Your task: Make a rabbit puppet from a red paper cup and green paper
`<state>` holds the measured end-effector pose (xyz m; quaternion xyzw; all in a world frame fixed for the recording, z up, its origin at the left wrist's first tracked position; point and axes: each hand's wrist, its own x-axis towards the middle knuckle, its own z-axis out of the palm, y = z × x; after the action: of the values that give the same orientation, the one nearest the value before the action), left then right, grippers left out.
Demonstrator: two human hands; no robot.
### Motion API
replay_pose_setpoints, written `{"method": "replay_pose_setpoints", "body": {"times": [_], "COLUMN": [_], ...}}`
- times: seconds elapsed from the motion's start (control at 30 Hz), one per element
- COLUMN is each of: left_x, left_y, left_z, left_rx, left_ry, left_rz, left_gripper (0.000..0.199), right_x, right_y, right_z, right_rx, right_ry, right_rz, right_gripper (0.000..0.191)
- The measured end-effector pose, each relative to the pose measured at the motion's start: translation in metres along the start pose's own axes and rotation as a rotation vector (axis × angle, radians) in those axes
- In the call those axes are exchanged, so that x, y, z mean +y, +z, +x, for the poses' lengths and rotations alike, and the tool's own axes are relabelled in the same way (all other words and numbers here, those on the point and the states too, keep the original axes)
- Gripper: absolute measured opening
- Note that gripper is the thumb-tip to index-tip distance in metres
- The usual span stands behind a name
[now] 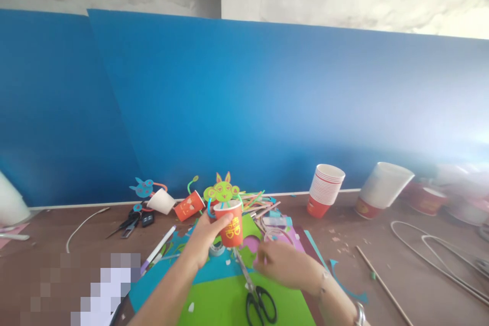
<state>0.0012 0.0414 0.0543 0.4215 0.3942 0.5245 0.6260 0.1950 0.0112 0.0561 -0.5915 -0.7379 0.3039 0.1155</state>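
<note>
My left hand (206,237) is closed around a red paper cup (231,226) with yellow characters, held upright above the craft paper. A green paper animal face (223,192) with orange ears rises over the cup's rim, and bent straws stick out at its sides. Right of the cup hovers my right hand (275,262), slightly blurred, its fingers curled together; whatever they hold, if anything, is hidden. Below the hands, scissors (252,285) with black handles lie on a green sheet (221,305) and a blue sheet (148,288). A roll of tape (217,249) sits just under the cup.
Two decorated cups lie tipped at the back left, one white (162,201) and one red (189,206). Stacked paper cups (326,191) stand at the back right, beside a bagged stack (382,191). Straws (254,201), a marker (158,248), a stick (384,285) and a cable (416,252) lie around.
</note>
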Motion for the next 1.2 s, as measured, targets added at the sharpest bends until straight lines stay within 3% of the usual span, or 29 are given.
{"method": "replay_pose_setpoints", "body": {"times": [0.1,0.23,0.33,0.4,0.5,0.63,0.77,0.93,1.07,1.2], "left_x": [0.001,0.002,0.001,0.001,0.003,0.007,0.012,0.016,0.014,0.012], "left_y": [-0.002,-0.006,-0.011,-0.015,-0.019,-0.025,-0.029,-0.025,-0.016,-0.009], "left_z": [0.001,0.003,0.006,0.008,0.01,0.012,0.012,0.008,0.003,0.0], "left_rx": [0.043,0.098,0.115,0.119,0.129,0.133,0.101,0.053,-0.063,-0.164], "left_ry": [0.017,0.001,0.001,0.003,0.0,-0.025,-0.001,0.019,0.029,0.048], "left_rz": [-0.037,-0.067,-0.076,-0.075,-0.056,-0.051,-0.034,0.041,0.052,0.023], "left_gripper": [0.054,0.058,0.059,0.057,0.051,0.048,0.046,0.052,0.054,0.058], "right_x": [-0.011,-0.025,-0.028,-0.026,-0.02,-0.001,0.012,0.006,-0.002,-0.006], "right_y": [0.021,0.042,0.041,0.032,0.014,-0.005,-0.015,-0.02,-0.015,-0.01], "right_z": [-0.012,-0.013,-0.012,-0.013,-0.015,-0.011,-0.006,-0.005,-0.004,-0.002], "right_rx": [-0.17,-0.183,-0.187,-0.186,-0.186,-0.139,-0.149,-0.137,-0.095,-0.106], "right_ry": [-0.054,-0.057,-0.04,-0.053,-0.081,-0.133,-0.162,-0.164,-0.195,-0.188], "right_rz": [-0.278,-0.519,-0.577,-0.587,-0.556,-0.388,-0.267,-0.128,-0.06,-0.04], "right_gripper": [0.031,0.066,0.076,0.065,0.033,0.047,0.041,0.036,0.023,0.022]}}
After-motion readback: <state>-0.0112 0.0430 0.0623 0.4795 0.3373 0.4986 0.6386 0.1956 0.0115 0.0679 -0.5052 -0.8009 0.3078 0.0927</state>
